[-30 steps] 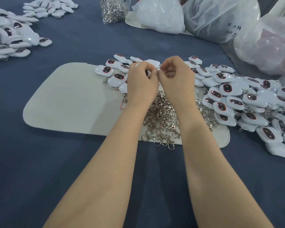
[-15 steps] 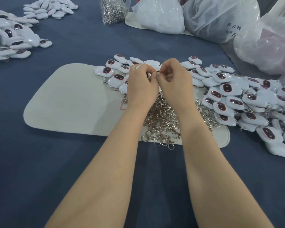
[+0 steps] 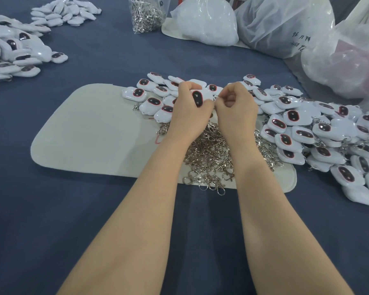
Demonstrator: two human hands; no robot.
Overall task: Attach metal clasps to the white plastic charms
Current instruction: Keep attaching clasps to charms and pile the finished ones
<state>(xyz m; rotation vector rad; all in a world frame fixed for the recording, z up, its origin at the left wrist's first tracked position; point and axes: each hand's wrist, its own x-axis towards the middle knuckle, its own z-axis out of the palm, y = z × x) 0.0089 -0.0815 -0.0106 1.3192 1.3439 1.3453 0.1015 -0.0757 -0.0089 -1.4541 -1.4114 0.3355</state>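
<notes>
My left hand (image 3: 188,111) grips a white plastic charm (image 3: 198,97) with a dark, red-rimmed oval face turned up. My right hand (image 3: 235,107) is closed beside it, fingertips pinched at the charm's right edge where a small metal ring shows; the clasp itself is mostly hidden. Both hands hover above a heap of silver metal clasps (image 3: 211,158) on a white mat (image 3: 90,133). Loose charms (image 3: 151,101) lie behind and left of my hands. A larger pile of charms with clasps (image 3: 320,137) spreads to the right.
More white charms (image 3: 15,54) are piled at the far left, another group (image 3: 66,11) behind them. A clear bag of clasps (image 3: 145,13) stands at the back. Large plastic bags (image 3: 285,24) crowd the back right. The cloth is dark blue.
The charm has been turned so its dark oval face now shows above my left hand. My hands have drawn slightly apart.
</notes>
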